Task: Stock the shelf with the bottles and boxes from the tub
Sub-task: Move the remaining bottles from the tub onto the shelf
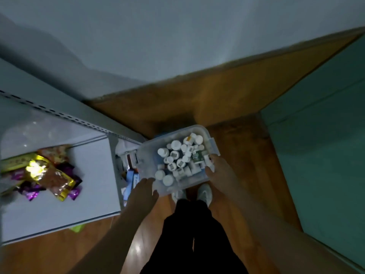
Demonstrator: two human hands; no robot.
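A clear plastic tub point(147, 155) is held above the wooden floor, in front of my legs. It is packed with several white-capped bottles point(175, 155) and small boxes, one of them green point(197, 156). My left hand point(145, 189) grips the tub's near left corner, thumb over the rim. My right hand point(216, 168) grips its right side near the blue latch. The white metal shelf point(94, 175) stands to the left, its top seen from above.
Shiny snack packets in gold and purple point(45, 175) lie on the shelf top. Lower shelf levels show boxes point(129, 175) through the gap beside the tub. A pale wall stands ahead and a teal panel point(325, 145) to the right. My white shoes point(204, 191) stand below the tub.
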